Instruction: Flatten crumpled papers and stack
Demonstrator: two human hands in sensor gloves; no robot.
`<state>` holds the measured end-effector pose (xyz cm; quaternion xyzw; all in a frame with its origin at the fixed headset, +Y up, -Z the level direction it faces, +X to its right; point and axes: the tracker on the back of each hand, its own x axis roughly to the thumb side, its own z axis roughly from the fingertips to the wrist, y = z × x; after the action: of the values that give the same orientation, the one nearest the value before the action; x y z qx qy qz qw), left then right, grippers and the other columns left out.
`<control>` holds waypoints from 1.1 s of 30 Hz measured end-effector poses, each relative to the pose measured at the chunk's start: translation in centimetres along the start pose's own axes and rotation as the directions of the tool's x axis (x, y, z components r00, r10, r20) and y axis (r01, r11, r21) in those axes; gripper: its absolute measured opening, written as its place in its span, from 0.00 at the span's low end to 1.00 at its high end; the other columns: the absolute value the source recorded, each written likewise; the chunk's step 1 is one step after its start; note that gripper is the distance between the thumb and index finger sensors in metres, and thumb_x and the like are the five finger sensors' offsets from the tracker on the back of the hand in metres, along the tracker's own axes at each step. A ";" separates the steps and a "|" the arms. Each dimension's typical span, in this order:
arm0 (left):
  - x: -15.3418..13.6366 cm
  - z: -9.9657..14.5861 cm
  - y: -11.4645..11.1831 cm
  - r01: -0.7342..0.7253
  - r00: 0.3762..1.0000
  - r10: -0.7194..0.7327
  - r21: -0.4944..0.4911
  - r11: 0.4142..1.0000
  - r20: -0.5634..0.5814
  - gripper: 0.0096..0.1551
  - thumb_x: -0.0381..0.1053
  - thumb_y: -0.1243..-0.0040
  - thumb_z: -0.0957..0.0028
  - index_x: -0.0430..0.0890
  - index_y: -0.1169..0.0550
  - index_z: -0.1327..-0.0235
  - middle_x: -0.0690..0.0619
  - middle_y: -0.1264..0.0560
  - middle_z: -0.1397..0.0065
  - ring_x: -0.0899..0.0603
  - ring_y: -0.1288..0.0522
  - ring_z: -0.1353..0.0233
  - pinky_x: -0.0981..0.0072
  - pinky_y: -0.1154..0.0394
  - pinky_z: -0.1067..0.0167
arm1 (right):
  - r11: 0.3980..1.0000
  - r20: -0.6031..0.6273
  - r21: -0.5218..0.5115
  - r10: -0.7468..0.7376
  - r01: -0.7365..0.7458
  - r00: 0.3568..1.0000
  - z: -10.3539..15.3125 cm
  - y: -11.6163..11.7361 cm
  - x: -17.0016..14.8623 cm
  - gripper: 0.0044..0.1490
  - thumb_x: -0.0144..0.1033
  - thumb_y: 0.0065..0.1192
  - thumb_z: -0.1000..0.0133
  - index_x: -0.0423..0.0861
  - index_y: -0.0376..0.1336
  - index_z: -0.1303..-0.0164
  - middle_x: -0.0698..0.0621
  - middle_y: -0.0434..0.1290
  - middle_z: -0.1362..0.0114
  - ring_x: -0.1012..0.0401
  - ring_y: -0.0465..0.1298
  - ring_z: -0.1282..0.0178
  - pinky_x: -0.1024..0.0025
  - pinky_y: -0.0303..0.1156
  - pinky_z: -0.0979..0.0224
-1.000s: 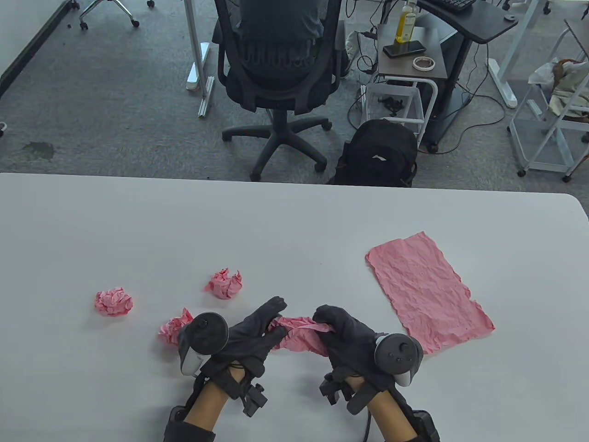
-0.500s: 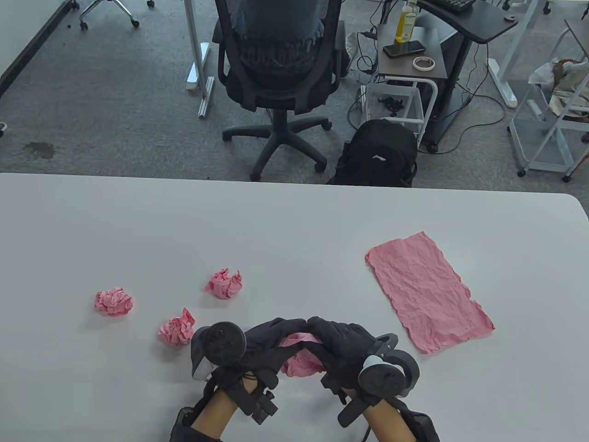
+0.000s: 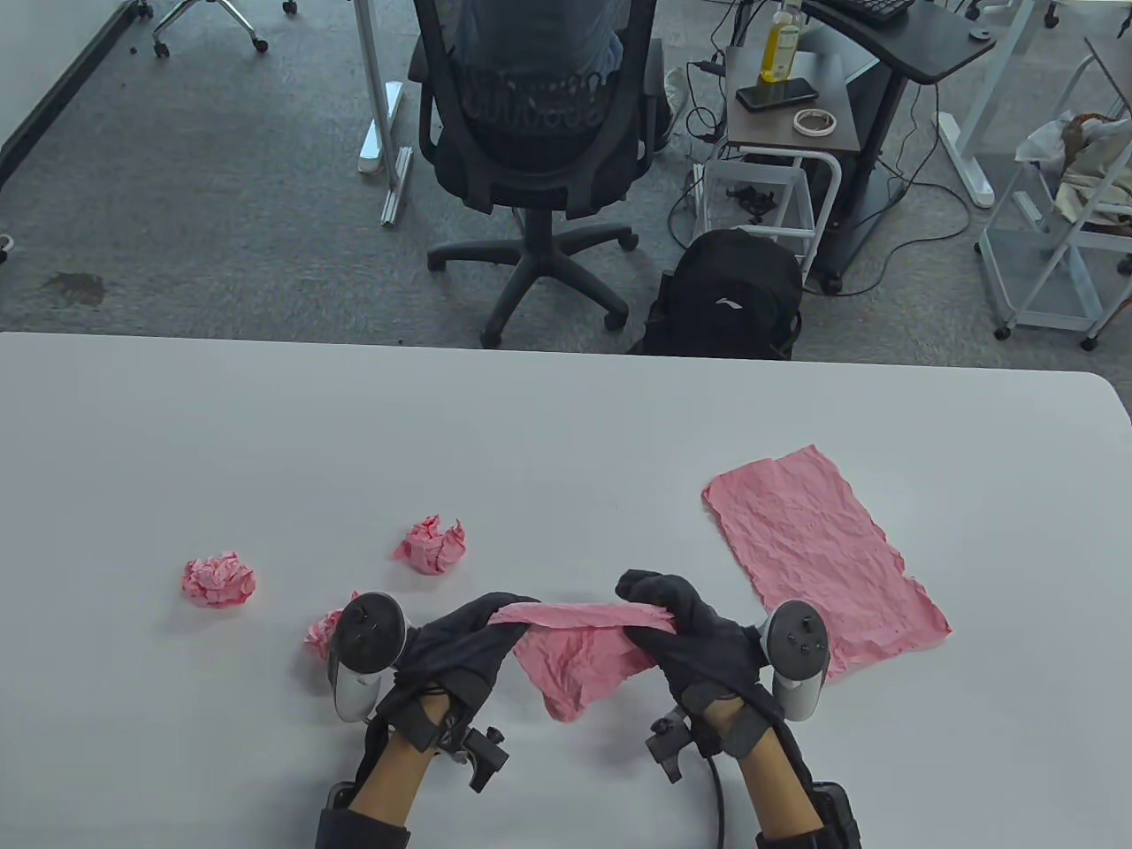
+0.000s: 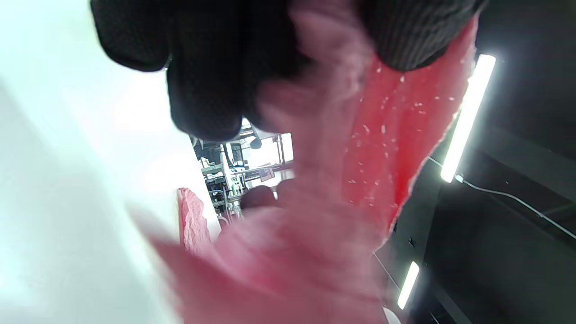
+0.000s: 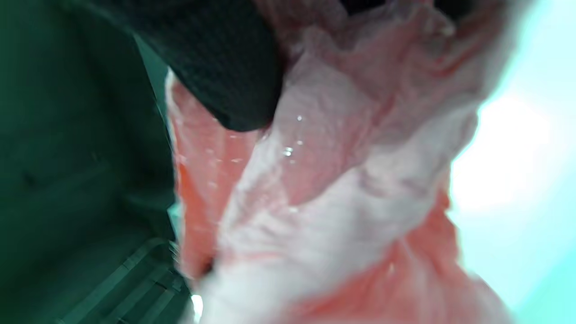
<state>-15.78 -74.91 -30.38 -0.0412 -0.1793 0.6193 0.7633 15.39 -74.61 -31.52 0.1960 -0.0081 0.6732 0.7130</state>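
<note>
Both hands are closed on one pink paper (image 3: 579,659), held just above the near middle of the white bench (image 3: 566,424): the left hand (image 3: 455,641) pinches its left top corner and the right hand (image 3: 690,632) pinches the right one, so the top edge runs taut from left to right between them while the rest hangs toward the person, half opened and heavily creased. The wrist views, both blurred, show only dark gloved fingertips (image 4: 202,103) clamped on pink sheet. The relation that matters next is with the flattened sheet (image 3: 822,566), which lies on the bench to the right and slightly far of the hands, its long axis running diagonally from far-left to near-right; the right hand is much the nearer, almost beside its near-left edge. To stack, I judge the held paper must be spread, smoothed, then carried rightward and turned to match that diagonal. Three crumpled balls remain to the left: one (image 3: 218,580) far left, one (image 3: 431,545) beyond the left hand, one (image 3: 320,630) partly hidden behind the left hand's tracker (image 3: 363,650).
</note>
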 end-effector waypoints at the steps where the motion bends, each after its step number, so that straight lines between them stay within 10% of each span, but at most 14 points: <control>1: -0.1 0.0 0.2 -0.012 1.000 0.012 0.015 1.000 -0.015 0.30 0.71 0.43 0.42 0.51 0.16 0.43 0.53 0.16 0.45 0.42 0.14 0.44 0.44 0.27 0.33 | 1.000 0.002 -0.002 -0.025 0.025 1.000 0.0 0.0 0.1 0.27 0.33 0.72 0.46 0.47 0.64 0.38 0.43 0.78 0.38 0.44 0.81 0.45 0.43 0.73 0.41; 6: 0.4 0.8 1.4 0.135 0.991 -0.129 0.189 0.973 -0.044 0.31 0.60 0.41 0.39 0.49 0.28 0.26 0.49 0.26 0.30 0.38 0.22 0.29 0.38 0.34 0.28 | 0.961 0.057 -0.063 0.273 -0.269 0.960 0.2 -0.4 1.6 0.27 0.34 0.72 0.46 0.47 0.65 0.37 0.44 0.79 0.47 0.52 0.85 0.61 0.50 0.77 0.53; 15: 6.1 1.1 -4.0 0.639 0.724 -0.608 0.016 0.769 0.327 0.66 0.74 0.33 0.52 0.52 0.57 0.14 0.50 0.51 0.12 0.34 0.46 0.11 0.27 0.47 0.23 | 0.532 0.397 -0.208 0.813 -0.821 0.427 1.6 4.7 5.5 0.34 0.44 0.77 0.50 0.48 0.67 0.35 0.50 0.82 0.63 0.60 0.83 0.77 0.56 0.79 0.63; 19: 5.1 0.7 -4.6 0.618 0.775 -0.579 -0.116 0.777 0.251 0.64 0.67 0.31 0.50 0.47 0.55 0.16 0.48 0.38 0.19 0.36 0.31 0.19 0.30 0.40 0.25 | 0.509 0.481 -0.249 0.804 -0.824 0.351 2.3 6.6 6.3 0.42 0.45 0.78 0.51 0.48 0.61 0.29 0.51 0.82 0.62 0.59 0.83 0.76 0.55 0.78 0.62; 21: 4.8 0.6 -4.2 0.570 0.809 -0.538 -0.090 0.817 0.236 0.46 0.62 0.31 0.48 0.50 0.35 0.19 0.53 0.24 0.30 0.40 0.19 0.30 0.36 0.32 0.28 | 0.461 0.453 -0.276 0.836 -0.844 0.309 2.4 6.7 6.6 0.44 0.45 0.76 0.50 0.47 0.58 0.26 0.51 0.81 0.58 0.58 0.83 0.72 0.54 0.78 0.59; 24: 4.6 0.5 -3.2 0.491 0.857 -0.468 -0.069 0.868 0.215 0.27 0.59 0.38 0.43 0.54 0.22 0.31 0.56 0.19 0.37 0.43 0.15 0.37 0.41 0.29 0.30 | 0.466 0.366 -0.237 0.856 -0.852 0.366 2.1 5.5 6.3 0.53 0.49 0.78 0.52 0.48 0.52 0.22 0.48 0.78 0.50 0.55 0.82 0.64 0.50 0.76 0.53; 28: 3.6 0.3 -2.0 0.224 0.964 -0.202 -0.116 0.968 0.174 0.27 0.63 0.43 0.41 0.54 0.22 0.31 0.55 0.20 0.35 0.42 0.17 0.35 0.40 0.30 0.29 | 0.494 0.173 -0.033 0.859 -0.869 0.482 1.0 3.3 4.4 0.46 0.52 0.77 0.51 0.51 0.59 0.24 0.48 0.76 0.46 0.53 0.80 0.58 0.47 0.73 0.46; 33: 2.2 -0.1 -0.6 0.053 0.990 -0.030 -0.160 0.986 0.141 0.29 0.65 0.45 0.41 0.53 0.21 0.32 0.53 0.20 0.35 0.40 0.17 0.34 0.39 0.30 0.29 | 0.767 -0.001 0.054 0.641 -0.640 0.768 0.5 1.0 1.8 0.25 0.44 0.75 0.48 0.46 0.72 0.44 0.43 0.66 0.33 0.38 0.62 0.28 0.30 0.54 0.30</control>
<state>-14.80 -72.94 -29.79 -0.0571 -0.2827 0.5877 0.7560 14.68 -73.01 -30.33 0.1927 -0.0504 0.8776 0.4360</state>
